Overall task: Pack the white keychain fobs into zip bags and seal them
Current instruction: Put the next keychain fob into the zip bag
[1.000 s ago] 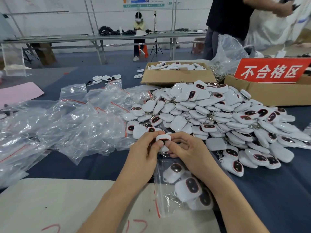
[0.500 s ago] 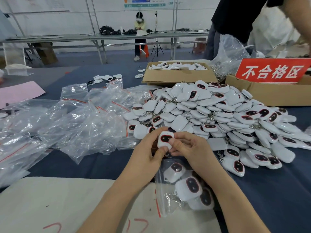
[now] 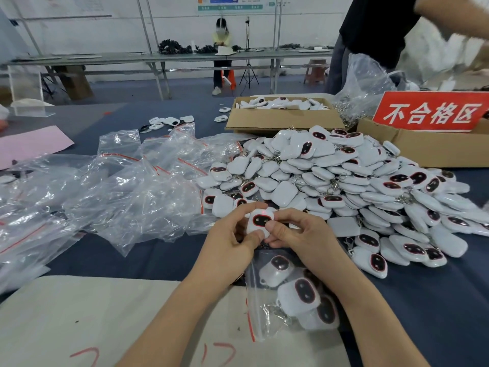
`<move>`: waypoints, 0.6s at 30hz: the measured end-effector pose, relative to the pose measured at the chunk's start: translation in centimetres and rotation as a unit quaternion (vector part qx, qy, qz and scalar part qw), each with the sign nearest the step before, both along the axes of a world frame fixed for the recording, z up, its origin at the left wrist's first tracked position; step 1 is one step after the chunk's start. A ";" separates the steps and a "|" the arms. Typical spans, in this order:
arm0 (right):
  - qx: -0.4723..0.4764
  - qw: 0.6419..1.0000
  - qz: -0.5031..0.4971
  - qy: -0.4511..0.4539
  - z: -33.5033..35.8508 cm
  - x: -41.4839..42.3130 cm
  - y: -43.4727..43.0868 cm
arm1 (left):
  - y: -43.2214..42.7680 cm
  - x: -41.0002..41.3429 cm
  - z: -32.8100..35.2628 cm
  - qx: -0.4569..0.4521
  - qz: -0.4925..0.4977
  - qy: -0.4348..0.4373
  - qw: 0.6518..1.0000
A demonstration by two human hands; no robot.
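Pinching one fob [image 3: 258,221], left hand [image 3: 227,242] and right hand [image 3: 304,234] hover over a zip bag [image 3: 256,311] holding fobs [image 3: 304,294].

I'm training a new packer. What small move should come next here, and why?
Probably slip the held fob into the zip bag just beneath: the left hand and right hand pinch it face-up, and that bag already holds several fobs.

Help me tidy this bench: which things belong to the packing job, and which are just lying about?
Job: left hand, right hand, held fob, fob pile, part-filled bag, empty bags.
Lying about: pink sheet, red sign, clear stand.
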State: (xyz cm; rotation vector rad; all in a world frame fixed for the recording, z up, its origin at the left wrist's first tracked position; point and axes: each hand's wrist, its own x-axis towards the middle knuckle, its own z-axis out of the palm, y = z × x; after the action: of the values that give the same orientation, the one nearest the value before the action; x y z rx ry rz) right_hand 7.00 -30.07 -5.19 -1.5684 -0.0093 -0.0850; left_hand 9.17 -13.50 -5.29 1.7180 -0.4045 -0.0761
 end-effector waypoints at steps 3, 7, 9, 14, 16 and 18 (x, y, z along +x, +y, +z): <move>-0.007 1.000 0.002 0.001 0.0 0.0 0.0 | 0.0 0.1 -0.1 0.005 0.007 0.001 1.000; 0.022 1.000 -0.015 0.005 0.0 -0.1 -0.1 | -0.1 0.2 -0.1 -0.023 0.026 0.006 0.999; 0.033 0.999 -0.019 -0.001 0.1 -0.1 0.0 | -0.1 0.2 0.0 -0.041 0.050 -0.003 0.998; 0.027 0.999 -0.015 -0.042 0.3 -0.4 0.0 | 0.1 0.0 0.1 0.014 0.080 -0.075 0.994; 0.024 0.999 -0.020 -0.045 0.2 -0.6 -0.2 | 0.0 -0.2 0.1 0.029 0.077 -0.094 0.992; 0.031 0.999 -0.020 -0.039 0.1 -0.6 -0.3 | 0.0 -0.2 0.0 0.037 0.082 -0.104 0.991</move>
State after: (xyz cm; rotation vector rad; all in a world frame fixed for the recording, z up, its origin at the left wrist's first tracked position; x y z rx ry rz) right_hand 6.37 -30.33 -5.05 -1.5022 -0.0361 -0.1778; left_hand 9.00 -13.49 -5.28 1.8329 -0.4158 0.2107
